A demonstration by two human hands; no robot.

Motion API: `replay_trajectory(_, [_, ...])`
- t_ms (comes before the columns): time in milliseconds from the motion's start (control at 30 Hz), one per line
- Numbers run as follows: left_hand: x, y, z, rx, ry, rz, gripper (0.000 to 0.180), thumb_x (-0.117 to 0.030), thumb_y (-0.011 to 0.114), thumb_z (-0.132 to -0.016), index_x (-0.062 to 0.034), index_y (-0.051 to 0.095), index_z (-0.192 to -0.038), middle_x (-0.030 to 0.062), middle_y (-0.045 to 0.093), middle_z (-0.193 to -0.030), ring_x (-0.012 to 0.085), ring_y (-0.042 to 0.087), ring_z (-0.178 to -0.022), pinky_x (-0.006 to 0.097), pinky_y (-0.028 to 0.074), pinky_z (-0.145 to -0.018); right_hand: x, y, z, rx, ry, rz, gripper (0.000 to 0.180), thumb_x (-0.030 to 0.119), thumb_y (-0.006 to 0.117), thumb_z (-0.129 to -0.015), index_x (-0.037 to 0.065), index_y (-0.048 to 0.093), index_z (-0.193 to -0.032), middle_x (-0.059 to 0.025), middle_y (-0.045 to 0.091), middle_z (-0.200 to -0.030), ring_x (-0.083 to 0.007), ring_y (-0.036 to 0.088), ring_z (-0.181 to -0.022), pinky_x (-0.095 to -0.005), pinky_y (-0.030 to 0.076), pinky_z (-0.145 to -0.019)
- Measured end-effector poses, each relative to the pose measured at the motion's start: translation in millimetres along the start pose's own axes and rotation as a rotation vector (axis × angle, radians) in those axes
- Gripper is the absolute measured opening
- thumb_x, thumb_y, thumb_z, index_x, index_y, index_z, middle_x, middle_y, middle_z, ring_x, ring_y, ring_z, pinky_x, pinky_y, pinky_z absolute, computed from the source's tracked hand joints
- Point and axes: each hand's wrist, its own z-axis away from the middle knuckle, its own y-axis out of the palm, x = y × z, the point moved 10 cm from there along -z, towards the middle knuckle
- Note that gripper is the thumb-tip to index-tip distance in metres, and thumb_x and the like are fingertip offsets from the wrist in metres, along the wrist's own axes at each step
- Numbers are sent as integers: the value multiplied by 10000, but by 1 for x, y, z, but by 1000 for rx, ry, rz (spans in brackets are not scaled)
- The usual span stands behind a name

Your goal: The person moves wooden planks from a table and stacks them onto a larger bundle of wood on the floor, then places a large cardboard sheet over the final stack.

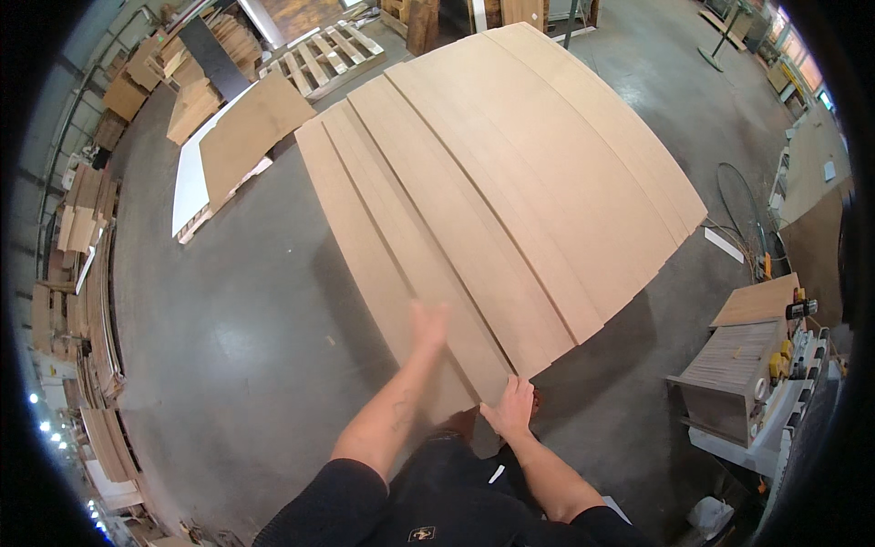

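While the left hand (430, 326) hovers or rests near the seam between the two leftmost boards, motion blur hides its fingers; whether it touches, or grips anything, I cannot tell. Right hand (512, 406) is at the near end of the second board from the left (465, 333), fingers laid over the edge, thumb spread to the left; I cannot tell whether it is clamped, as the underside is hidden. Hands are apart, the left farther up the boards than the right. Both forearms come from short black sleeves (333, 506).

Boards: tan, long, flat, side by side, directly in front of the person and raised above the grey floor (237, 273), on which they cast a shadow. Dark seams run lengthwise between the strips on the left; wider panels (547, 155) lie to the right. Near ends are stepped, not flush. Support beneath: hidden.

Farther out, left: a tan sheet (251, 137) lying over a white panel (193, 178); behind these, a wooden pallet (321, 62). Wood stacks (87, 214) line the left side. Right: a machine with a ribbed grey top (729, 360) and yellow parts; near it, a white strip (725, 244) on the floor beside dark cables (749, 196).
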Motion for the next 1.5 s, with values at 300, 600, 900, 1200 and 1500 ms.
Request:
replay_trajectory(300, [30,20,-4,137,-28,104,887,-273,597,-948,7,-28,-1512,235,53,-1587,300,86,-1481,389,144,-1186,-26,13,6,-1,40,-11,847,258,837,-613,-40,379,-1261,-253,436,-1215,-418,417,-1135,-474,369,-985])
replay_trajectory(600, [13,24,14,205,-90,140,910,-323,600,-944,-18,-34,-1521,216,76,-1592,285,142,-1474,406,166,-1177,-37,5,17,-84,69,-59,912,246,840,-635,-66,333,-1326,-271,433,-1259,-402,418,-1184,-491,351,-1023])
replay_trajectory(900, [-1,27,18,212,-106,205,931,-312,609,-937,-20,-55,-1519,222,85,-1590,290,167,-1467,410,200,-1163,-99,86,47,163,896,-1433,474,164,684,-875,-6,474,-1265,-109,577,-1189,-236,558,-1084,-400,465,-878])
replay_trajectory(1200, [-12,21,-6,199,-102,132,929,-346,608,-936,-21,-37,-1519,216,90,-1592,298,193,-1457,431,251,-1129,-104,114,25,49,920,-1601,439,107,662,-869,57,485,-1267,-83,548,-1239,-255,512,-1153,-435,404,-948])
replay_trajectory(1500, [-36,13,-21,161,-120,166,931,-385,601,-937,-40,-33,-1524,212,68,-1595,294,155,-1468,439,249,-1136,-87,107,4,14,1001,-1572,436,94,699,-827,75,487,-1208,-35,561,-1153,-205,534,-1046,-391,428,-836])
